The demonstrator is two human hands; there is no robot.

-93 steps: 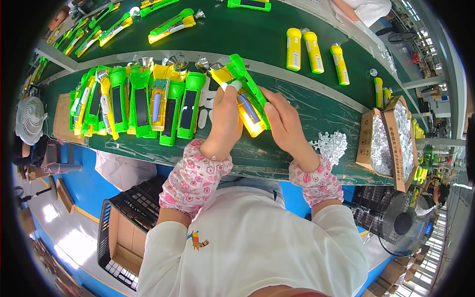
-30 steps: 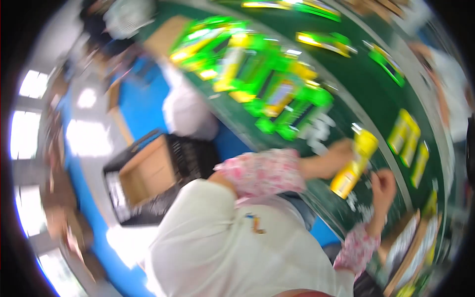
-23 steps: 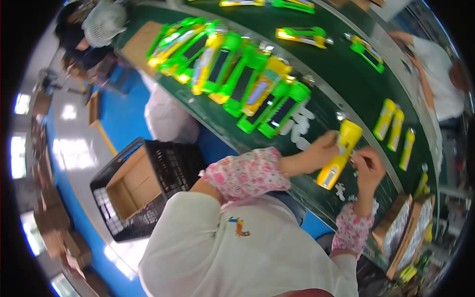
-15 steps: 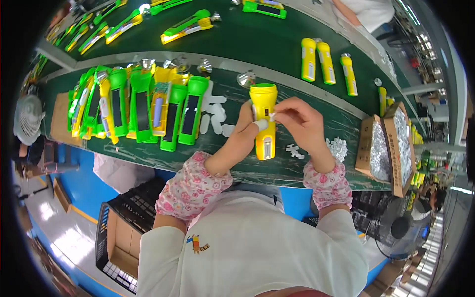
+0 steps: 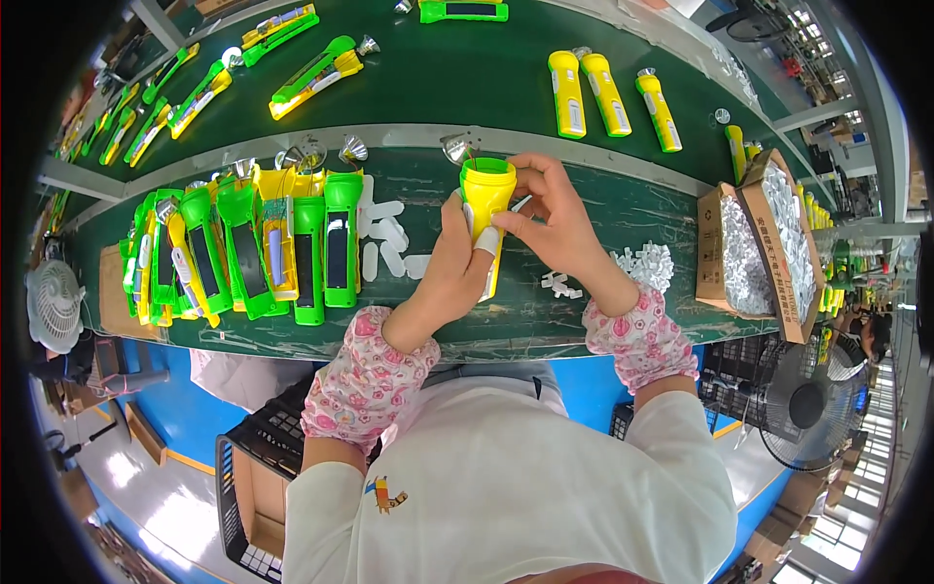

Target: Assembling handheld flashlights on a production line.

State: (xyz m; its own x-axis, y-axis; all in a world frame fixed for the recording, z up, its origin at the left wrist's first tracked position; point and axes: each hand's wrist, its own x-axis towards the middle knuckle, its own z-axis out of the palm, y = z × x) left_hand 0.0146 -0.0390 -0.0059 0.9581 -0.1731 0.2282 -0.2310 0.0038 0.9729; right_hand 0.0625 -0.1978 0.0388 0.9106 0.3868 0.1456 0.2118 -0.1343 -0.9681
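Note:
A yellow flashlight body (image 5: 486, 190) with a green inner rim stands nearly upright, wide end away from me. My left hand (image 5: 450, 273) is closed round its left side, a white cover on the thumb. From the right, my right hand (image 5: 556, 222) grips the upper body, fingers behind the wide end and thumb on the front. The hands hide much of the lower body. A silvery reflector (image 5: 456, 148) lies just beyond the rim. To the right rest a small cluster (image 5: 560, 284) and a larger pile (image 5: 647, 266) of little white pieces; white oblong pieces (image 5: 391, 234) lie left.
Several green-and-yellow flashlights (image 5: 243, 253) crowd the bench's left side. Cardboard boxes (image 5: 784, 258) of small pieces stand at the right end. Beyond a raised metal edge, more flashlights (image 5: 567, 97) lie on a green surface. A black fan (image 5: 808, 404) stands at lower right.
My right hand has gone from pinching a small white piece at the flashlight's front to gripping its upper body. The flashlight has tilted, its wide end turned more toward view. The whole view has shifted.

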